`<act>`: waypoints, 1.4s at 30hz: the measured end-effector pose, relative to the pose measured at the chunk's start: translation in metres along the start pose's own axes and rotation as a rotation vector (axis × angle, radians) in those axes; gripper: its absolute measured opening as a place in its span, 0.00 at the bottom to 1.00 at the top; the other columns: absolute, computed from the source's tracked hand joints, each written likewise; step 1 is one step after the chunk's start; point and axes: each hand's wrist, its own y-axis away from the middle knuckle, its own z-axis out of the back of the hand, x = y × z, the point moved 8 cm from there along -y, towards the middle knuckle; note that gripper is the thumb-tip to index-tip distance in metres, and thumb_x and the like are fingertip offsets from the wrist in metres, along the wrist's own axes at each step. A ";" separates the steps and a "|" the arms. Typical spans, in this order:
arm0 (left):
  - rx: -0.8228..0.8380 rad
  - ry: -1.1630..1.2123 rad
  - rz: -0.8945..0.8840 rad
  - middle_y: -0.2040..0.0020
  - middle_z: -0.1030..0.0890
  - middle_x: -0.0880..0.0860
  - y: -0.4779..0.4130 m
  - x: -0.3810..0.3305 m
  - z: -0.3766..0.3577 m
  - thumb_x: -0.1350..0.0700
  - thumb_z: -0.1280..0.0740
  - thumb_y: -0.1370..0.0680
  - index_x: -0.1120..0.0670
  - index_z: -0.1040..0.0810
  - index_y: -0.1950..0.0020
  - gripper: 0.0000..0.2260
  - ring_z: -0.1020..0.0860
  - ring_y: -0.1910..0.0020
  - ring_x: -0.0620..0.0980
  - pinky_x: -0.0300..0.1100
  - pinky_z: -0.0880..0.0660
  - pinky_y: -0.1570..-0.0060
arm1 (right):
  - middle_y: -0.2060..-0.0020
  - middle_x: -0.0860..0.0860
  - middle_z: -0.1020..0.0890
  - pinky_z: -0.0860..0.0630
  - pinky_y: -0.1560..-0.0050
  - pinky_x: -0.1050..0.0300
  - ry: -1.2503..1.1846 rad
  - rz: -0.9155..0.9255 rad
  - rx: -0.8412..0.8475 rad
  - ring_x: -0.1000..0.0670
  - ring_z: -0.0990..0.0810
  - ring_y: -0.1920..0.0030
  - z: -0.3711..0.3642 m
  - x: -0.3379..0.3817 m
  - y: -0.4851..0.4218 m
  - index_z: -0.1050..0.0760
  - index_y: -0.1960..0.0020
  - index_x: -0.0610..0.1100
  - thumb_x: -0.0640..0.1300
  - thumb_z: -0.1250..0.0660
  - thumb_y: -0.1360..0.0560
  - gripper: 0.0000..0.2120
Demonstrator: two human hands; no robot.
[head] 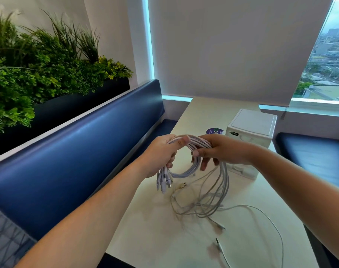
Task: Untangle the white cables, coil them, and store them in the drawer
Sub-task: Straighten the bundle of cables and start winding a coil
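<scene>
Coil: we hold the white cables (184, 172) as a round coil of smooth, thin cords, many loops side by side, lifted above the worktop (151, 233).
Left hand (162, 151): our fingers curl round the coil's left side, with the thumb laid over the top.
Right hand (219, 151): it grips the coil's right side, thumb in front and fingers wrapped behind.
Plugs (163, 182): a bunch of short white ends hangs just below the left hand.
Strands (213, 206): thinner lengths drop from under the right hand and lie in tangled, blurred loops on the worktop. One runs toward the near right edge.
Drawer box (251, 130): white plastic, boxy with rounded corners, standing on the worktop just behind the right hand, which hides part of its front.
Sticker (214, 131): round, purple and flat, just left of the box.
Worktop: pale, smooth and narrow.
Left edge: it runs beside a blue padded seat (77, 151), with plants (39, 64) above.
Far edge: it meets a grey blind (232, 45) and a window (329, 64).
Open room: we see bare surface left of the strands, toward the near edge.
</scene>
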 end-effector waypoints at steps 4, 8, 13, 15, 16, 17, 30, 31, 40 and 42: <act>-0.097 0.167 -0.040 0.73 0.38 0.47 -0.005 -0.009 0.014 0.43 0.36 0.23 0.66 0.27 0.38 0.27 0.41 0.75 0.44 0.36 0.36 0.75 | 0.54 0.53 0.16 0.24 0.63 0.60 -0.145 -0.017 0.030 0.46 0.21 0.66 -0.005 -0.013 0.004 0.25 0.47 0.43 0.49 0.38 0.22 0.10; -0.131 0.246 -0.069 0.74 0.39 0.46 -0.008 -0.014 0.012 0.41 0.35 0.26 0.58 0.29 0.51 0.20 0.41 0.76 0.44 0.36 0.36 0.75 | 0.70 0.58 0.23 0.25 0.68 0.60 -0.340 0.052 -0.110 0.52 0.28 0.71 -0.005 -0.019 0.002 0.28 0.50 0.43 0.48 0.35 0.25 0.09; -0.200 0.327 -0.046 0.75 0.38 0.46 -0.013 -0.012 0.011 0.45 0.38 0.19 0.54 0.34 0.62 0.17 0.41 0.77 0.44 0.37 0.36 0.75 | 0.52 0.51 0.17 0.25 0.66 0.56 -0.391 0.075 -0.113 0.51 0.27 0.70 -0.017 -0.027 -0.004 0.28 0.38 0.47 0.53 0.36 0.27 0.19; -0.227 0.377 -0.040 0.75 0.39 0.46 -0.014 -0.013 0.010 0.45 0.38 0.19 0.53 0.36 0.65 0.19 0.41 0.77 0.44 0.37 0.37 0.75 | 0.59 0.51 0.17 0.26 0.66 0.56 -0.431 0.078 -0.163 0.52 0.27 0.70 -0.020 -0.029 -0.007 0.25 0.39 0.47 0.54 0.35 0.27 0.19; -0.241 0.414 -0.035 0.75 0.39 0.47 -0.014 -0.013 0.010 0.45 0.38 0.19 0.53 0.37 0.66 0.19 0.42 0.77 0.44 0.37 0.37 0.76 | 0.62 0.52 0.18 0.26 0.66 0.58 -0.457 0.080 -0.185 0.52 0.27 0.70 -0.022 -0.029 -0.008 0.24 0.41 0.46 0.54 0.35 0.27 0.18; -0.257 0.460 -0.026 0.75 0.40 0.46 -0.015 -0.013 0.011 0.45 0.38 0.19 0.52 0.37 0.66 0.19 0.42 0.77 0.44 0.37 0.38 0.76 | 0.61 0.53 0.17 0.25 0.66 0.59 -0.482 0.084 -0.195 0.52 0.27 0.70 -0.025 -0.030 -0.009 0.23 0.43 0.45 0.52 0.35 0.27 0.17; -0.447 0.745 0.099 0.73 0.40 0.47 -0.022 0.012 0.015 0.43 0.36 0.20 0.50 0.35 0.67 0.20 0.43 0.76 0.44 0.36 0.39 0.76 | 0.58 0.50 0.28 0.31 0.68 0.64 -0.633 0.112 -0.468 0.54 0.32 0.68 -0.060 -0.052 -0.016 0.33 0.43 0.45 0.33 0.35 0.24 0.14; -0.461 0.754 0.098 0.73 0.41 0.47 -0.022 0.014 0.015 0.42 0.36 0.20 0.50 0.35 0.67 0.20 0.43 0.76 0.44 0.36 0.39 0.76 | 0.57 0.51 0.28 0.31 0.67 0.63 -0.621 0.130 -0.452 0.55 0.32 0.68 -0.064 -0.052 -0.016 0.33 0.41 0.47 0.33 0.32 0.26 0.19; -0.636 0.965 0.194 0.74 0.38 0.47 -0.020 0.043 -0.003 0.39 0.37 0.21 0.64 0.29 0.31 0.31 0.36 0.77 0.44 0.39 0.31 0.70 | 0.48 0.52 0.24 0.27 0.61 0.67 -0.624 0.190 -0.538 0.63 0.26 0.59 -0.069 -0.041 -0.015 0.36 0.38 0.51 0.54 0.28 0.32 0.28; -0.640 1.025 0.207 0.73 0.37 0.49 -0.021 0.049 -0.008 0.38 0.37 0.22 0.62 0.26 0.36 0.29 0.34 0.75 0.46 0.43 0.26 0.63 | 0.53 0.50 0.25 0.28 0.65 0.66 -0.692 0.176 -0.578 0.62 0.26 0.64 -0.065 -0.040 -0.014 0.35 0.39 0.49 0.52 0.28 0.29 0.23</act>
